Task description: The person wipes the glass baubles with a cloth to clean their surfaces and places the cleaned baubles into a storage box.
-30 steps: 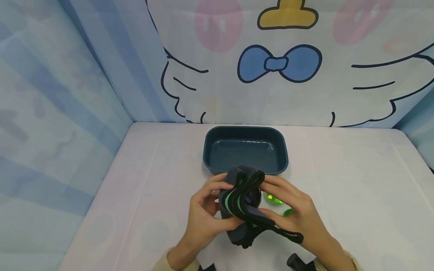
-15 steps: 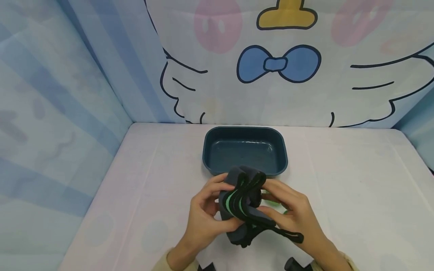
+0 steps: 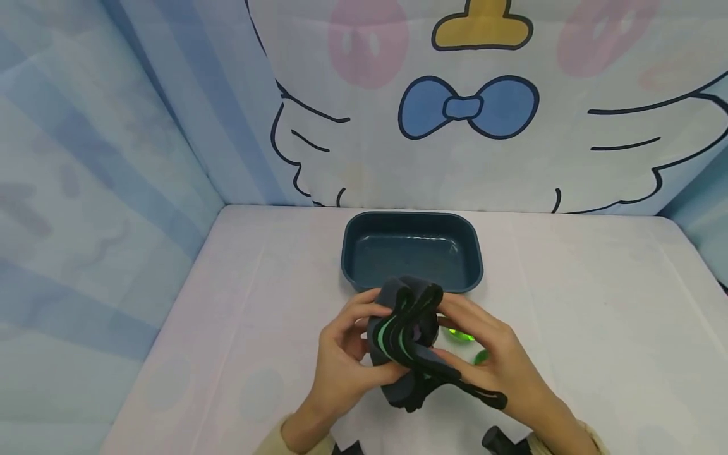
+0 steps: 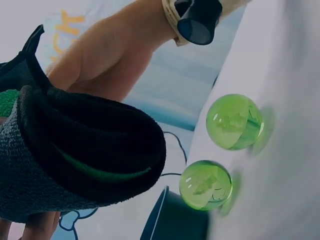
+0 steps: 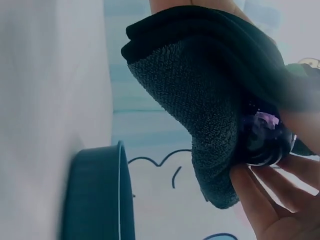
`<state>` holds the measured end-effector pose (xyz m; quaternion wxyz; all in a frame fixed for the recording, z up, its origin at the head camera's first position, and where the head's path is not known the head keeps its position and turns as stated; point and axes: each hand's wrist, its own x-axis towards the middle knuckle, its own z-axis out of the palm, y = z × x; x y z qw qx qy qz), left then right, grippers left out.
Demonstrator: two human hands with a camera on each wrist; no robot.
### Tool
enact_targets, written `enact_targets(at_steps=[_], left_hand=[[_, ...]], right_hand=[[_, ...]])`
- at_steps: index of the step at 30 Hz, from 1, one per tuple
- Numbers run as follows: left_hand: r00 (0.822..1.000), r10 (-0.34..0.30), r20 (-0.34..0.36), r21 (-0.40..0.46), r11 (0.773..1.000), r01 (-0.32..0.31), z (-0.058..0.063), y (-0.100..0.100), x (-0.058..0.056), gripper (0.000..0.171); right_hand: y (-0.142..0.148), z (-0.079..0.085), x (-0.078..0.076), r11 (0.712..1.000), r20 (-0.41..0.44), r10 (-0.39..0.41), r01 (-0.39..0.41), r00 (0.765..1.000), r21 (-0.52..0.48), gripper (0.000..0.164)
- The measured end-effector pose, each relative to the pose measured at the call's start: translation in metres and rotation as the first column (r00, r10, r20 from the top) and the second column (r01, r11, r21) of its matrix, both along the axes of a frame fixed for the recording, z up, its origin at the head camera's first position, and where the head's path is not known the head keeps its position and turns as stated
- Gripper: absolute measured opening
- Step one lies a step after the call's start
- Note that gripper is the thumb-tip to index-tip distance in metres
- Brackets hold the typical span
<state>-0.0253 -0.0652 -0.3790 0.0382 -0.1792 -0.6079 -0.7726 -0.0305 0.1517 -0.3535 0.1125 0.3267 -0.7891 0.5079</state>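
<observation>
A dark grey towel (image 3: pixel 392 373) with black edging and green stripes is bunched above the table in front of me. My left hand (image 3: pixel 341 354) grips its left side, thumb in front and fingers behind. From the right, my right hand (image 3: pixel 500 347) holds a dark glassy ball (image 5: pixel 265 135) with a purple glint against the towel's folds. The towel wraps part of that ball, and its far side is hidden. Two clear green balls lie on the table beneath: one green ball (image 4: pixel 235 122) and another green ball (image 4: pixel 205 185), both partly covered by my right hand in the head view.
A dark teal rectangular bin (image 3: pixel 412 253) stands just beyond my hands, near the back of the white-covered table (image 3: pixel 597 303). Patterned curtains (image 3: pixel 466 170) rise behind the table and at its sides. Black devices (image 3: pixel 500 439) sit at both wrists.
My right fingers shift slightly on the ball and lift a little, so the green balls show more again. Both hands keep their hold on the towel and ball.
</observation>
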Motion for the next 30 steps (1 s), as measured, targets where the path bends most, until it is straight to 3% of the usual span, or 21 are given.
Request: enact_targets(at_steps=[3,7,14,17,22,30], left_hand=[[1.0,-0.004,0.031,0.01,1.0,0.004,0.0,0.0,0.001,0.055],[1.0,-0.026,0.008,0.034,0.999,0.026,-0.001,0.0,0.001,0.054],[0.988,-0.013,-0.155,-0.072,0.997,0.002,-0.004,-0.004,0.0,0.054],[0.98,-0.016,-0.2,-0.095,0.995,-0.003,-0.003,-0.005,-0.002,0.056],[0.982,0.009,-0.187,-0.093,0.995,-0.027,-0.003,-0.006,-0.003,0.056],[0.981,0.071,-0.181,-0.116,0.989,-0.093,-0.002,-0.014,-0.005,0.057]], right_hand=[[0.002,0.0,-0.002,0.999,-0.044,0.03,-0.028,0.999,0.045,0.067],[0.002,-0.002,-0.004,0.996,-0.122,0.017,-0.007,0.992,0.085,0.057],[-0.001,-0.006,-0.009,0.999,-0.162,0.019,-0.025,0.987,-0.032,0.048],[-0.001,-0.006,-0.01,0.998,-0.128,0.026,-0.034,0.991,-0.058,0.051],[-0.002,-0.001,-0.009,1.0,-0.046,-0.009,0.009,0.999,-0.003,0.065],[-0.008,0.006,-0.015,0.999,-0.074,-0.035,0.036,0.997,0.002,0.069]])
